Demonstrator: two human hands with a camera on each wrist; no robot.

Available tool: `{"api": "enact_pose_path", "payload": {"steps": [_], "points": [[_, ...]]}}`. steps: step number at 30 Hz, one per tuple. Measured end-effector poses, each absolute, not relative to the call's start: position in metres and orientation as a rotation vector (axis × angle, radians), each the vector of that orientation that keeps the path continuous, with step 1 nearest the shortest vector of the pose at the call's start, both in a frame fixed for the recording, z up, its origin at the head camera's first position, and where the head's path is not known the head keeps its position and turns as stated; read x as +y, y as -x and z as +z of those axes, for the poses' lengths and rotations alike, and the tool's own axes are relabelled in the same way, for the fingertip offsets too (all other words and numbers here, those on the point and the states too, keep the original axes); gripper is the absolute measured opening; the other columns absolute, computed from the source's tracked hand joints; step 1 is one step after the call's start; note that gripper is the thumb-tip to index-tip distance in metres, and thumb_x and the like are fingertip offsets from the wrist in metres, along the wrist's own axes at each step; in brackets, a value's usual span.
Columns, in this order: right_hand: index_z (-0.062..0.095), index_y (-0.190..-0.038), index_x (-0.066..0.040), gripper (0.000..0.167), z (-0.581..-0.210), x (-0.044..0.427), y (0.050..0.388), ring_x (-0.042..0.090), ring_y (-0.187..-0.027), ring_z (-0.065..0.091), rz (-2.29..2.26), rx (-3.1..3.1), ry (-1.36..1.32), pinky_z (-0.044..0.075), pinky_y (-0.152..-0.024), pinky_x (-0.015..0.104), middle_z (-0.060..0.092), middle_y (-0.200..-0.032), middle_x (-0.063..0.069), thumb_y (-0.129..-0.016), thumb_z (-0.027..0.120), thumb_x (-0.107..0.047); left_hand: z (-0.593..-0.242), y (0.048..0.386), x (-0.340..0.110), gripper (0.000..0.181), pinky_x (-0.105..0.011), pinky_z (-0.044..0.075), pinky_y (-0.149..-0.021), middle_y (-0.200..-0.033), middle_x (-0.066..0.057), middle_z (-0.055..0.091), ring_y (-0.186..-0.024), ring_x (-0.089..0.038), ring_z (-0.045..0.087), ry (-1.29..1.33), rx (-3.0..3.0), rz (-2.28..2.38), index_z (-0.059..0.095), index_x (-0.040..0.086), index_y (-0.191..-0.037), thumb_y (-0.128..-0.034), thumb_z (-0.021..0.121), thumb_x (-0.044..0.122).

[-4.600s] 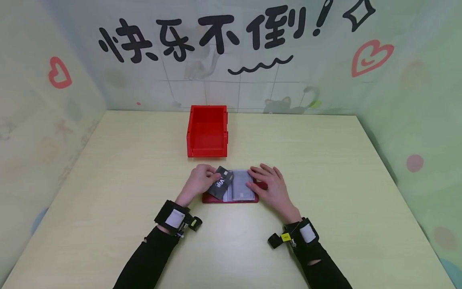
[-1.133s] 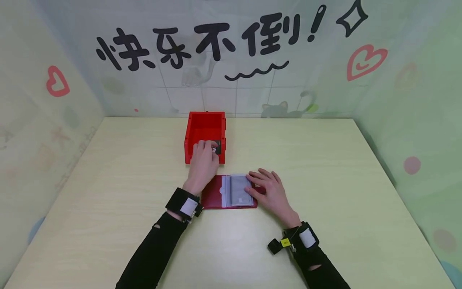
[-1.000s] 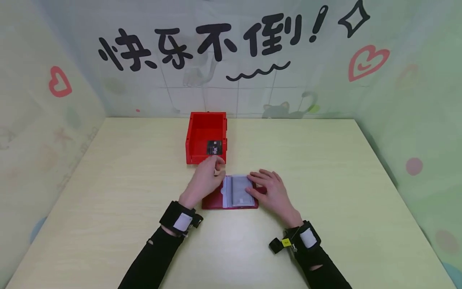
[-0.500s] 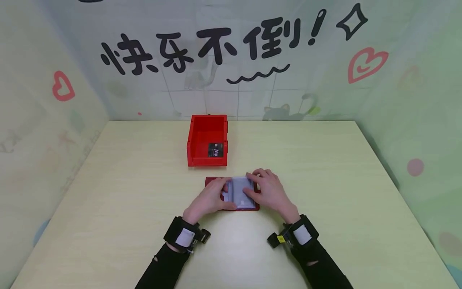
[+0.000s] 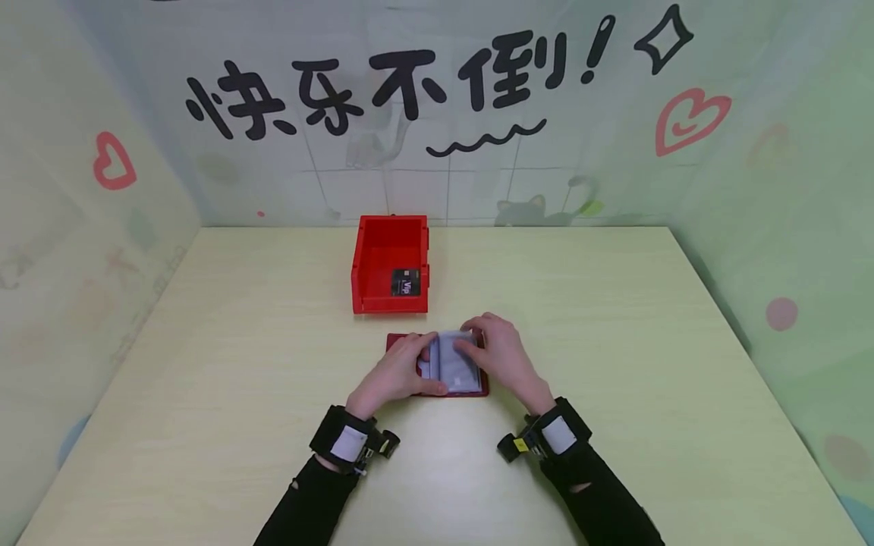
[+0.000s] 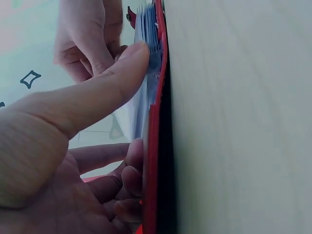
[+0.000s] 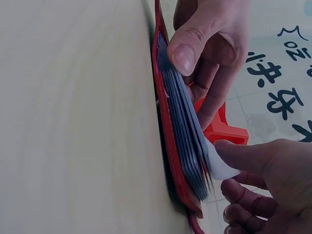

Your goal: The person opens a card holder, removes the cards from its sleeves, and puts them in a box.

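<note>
Farthest left on the table (image 5: 580, 303) stands the red bin (image 5: 377, 265), its 1 visible item a black card (image 5: 406, 283) marked "Vip", lying flat in the near right corner of the bin floor. Just below it, the left hand (image 5: 392, 373) lies over the wallet's left half, thumb and fingers spread apart, the thumb pressing the edge of the stack of sleeves. The red wallet (image 7: 172, 158) lies open on the table, near the bin but not touching it, and holds the clear sleeves (image 5: 459, 368) in a thick stack; whether they contain cards is hard to tell. On the right, the right hand (image 5: 504, 355) pinches the raised top sleeve (image 7: 220, 165) between thumb and fingers.
</note>
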State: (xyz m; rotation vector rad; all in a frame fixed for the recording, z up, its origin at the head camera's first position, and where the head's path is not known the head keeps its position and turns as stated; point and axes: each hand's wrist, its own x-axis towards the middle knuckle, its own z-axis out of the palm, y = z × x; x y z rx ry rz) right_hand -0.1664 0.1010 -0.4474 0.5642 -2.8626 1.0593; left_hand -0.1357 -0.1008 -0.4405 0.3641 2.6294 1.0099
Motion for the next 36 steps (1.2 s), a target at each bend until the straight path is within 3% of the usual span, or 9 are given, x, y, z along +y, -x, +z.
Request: {"api": "enact_pose_path", "payload": {"steps": [3,9,14,19,23,26,29,36], "points": [[0.073,-0.095,-0.003,0.015,-0.454,0.1,0.168,0.012,-0.064,0.052,1.341,-2.808,-0.462,0.04,-0.057,0.021,0.066,-0.075,0.008,-0.091,0.075,-0.017,-0.44,0.135,-0.102,0.087,-0.039,0.048,-0.09,-0.115,-0.011,0.055,-0.114,-0.025,0.047,-0.371,2.633,1.02,0.044,0.003,-0.149,-0.0773,0.087,0.027],[0.073,-0.089,-0.002,0.019,-0.463,0.101,0.164,0.012,-0.063,0.051,1.489,-2.75,-0.385,0.039,-0.056,0.02,0.065,-0.072,0.007,-0.096,0.069,-0.019,-0.439,0.136,-0.103,0.086,-0.039,0.048,-0.093,-0.116,-0.011,0.055,-0.114,-0.024,0.048,-0.374,2.607,1.067,0.045,0.004,-0.149,-0.0778,0.087,0.025],[0.072,-0.087,-0.003,0.023,-0.469,0.105,0.16,0.013,-0.064,0.049,1.522,-2.695,-0.428,0.037,-0.057,0.02,0.063,-0.072,0.008,-0.098,0.066,-0.022,-0.439,0.14,-0.108,0.08,-0.028,0.047,-0.08,-0.106,-0.008,0.056,-0.1,-0.02,0.052,-0.391,2.56,1.168,0.047,0.003,-0.146,-0.0795,0.086,0.024],[0.076,-0.092,-0.006,0.017,-0.477,0.108,0.154,0.014,-0.072,0.053,1.51,-2.555,-0.622,0.04,-0.068,0.024,0.068,-0.079,0.007,-0.098,0.065,-0.017,-0.444,0.145,-0.117,0.056,-0.024,0.047,-0.076,-0.1,-0.008,0.063,-0.087,-0.017,0.055,-0.353,2.512,1.317,0.055,0.003,-0.135,-0.0886,0.078,0.023],[0.078,-0.092,-0.006,0.017,-0.482,0.108,0.149,0.019,-0.082,0.057,1.459,-2.458,-0.79,0.039,-0.081,0.032,0.07,-0.087,0.008,-0.098,0.063,-0.011,-0.448,0.147,-0.119,0.041,-0.026,0.05,-0.081,-0.104,-0.01,0.067,-0.09,-0.017,0.059,-0.302,2.488,1.379,0.06,0.004,-0.13,-0.0962,0.068,0.026],[0.077,-0.09,-0.007,0.019,-0.484,0.108,0.148,0.022,-0.089,0.055,1.379,-2.457,-0.865,0.036,-0.086,0.036,0.068,-0.093,0.008,-0.098,0.061,-0.013,-0.449,0.147,-0.117,0.04,-0.029,0.052,-0.086,-0.11,-0.01,0.07,-0.094,-0.018,0.061,-0.27,2.497,1.382,0.062,0.006,-0.13,-0.099,0.064,0.032],[0.079,-0.096,-0.007,0.02,-0.485,0.108,0.146,0.023,-0.094,0.05,1.278,-2.514,-0.894,0.033,-0.088,0.039,0.064,-0.099,0.008,-0.098,0.062,-0.018,-0.447,0.146,-0.115,0.043,-0.035,0.054,-0.091,-0.113,-0.01,0.072,-0.098,-0.019,0.064,-0.222,2.516,1.384,0.063,0.007,-0.129,-0.1,0.06,0.038],[0.066,-0.134,-0.024,0.039,-0.482,0.106,0.142,0.022,-0.102,0.04,0.934,-2.713,-0.977,0.031,-0.09,0.041,0.048,-0.108,0.004,-0.097,0.065,-0.032,-0.442,0.142,-0.109,0.056,-0.045,0.052,-0.101,-0.125,-0.009,0.071,-0.109,-0.024,0.064,-0.146,2.559,1.324,0.066,0.011,-0.133,-0.098,0.056,0.054]]}}
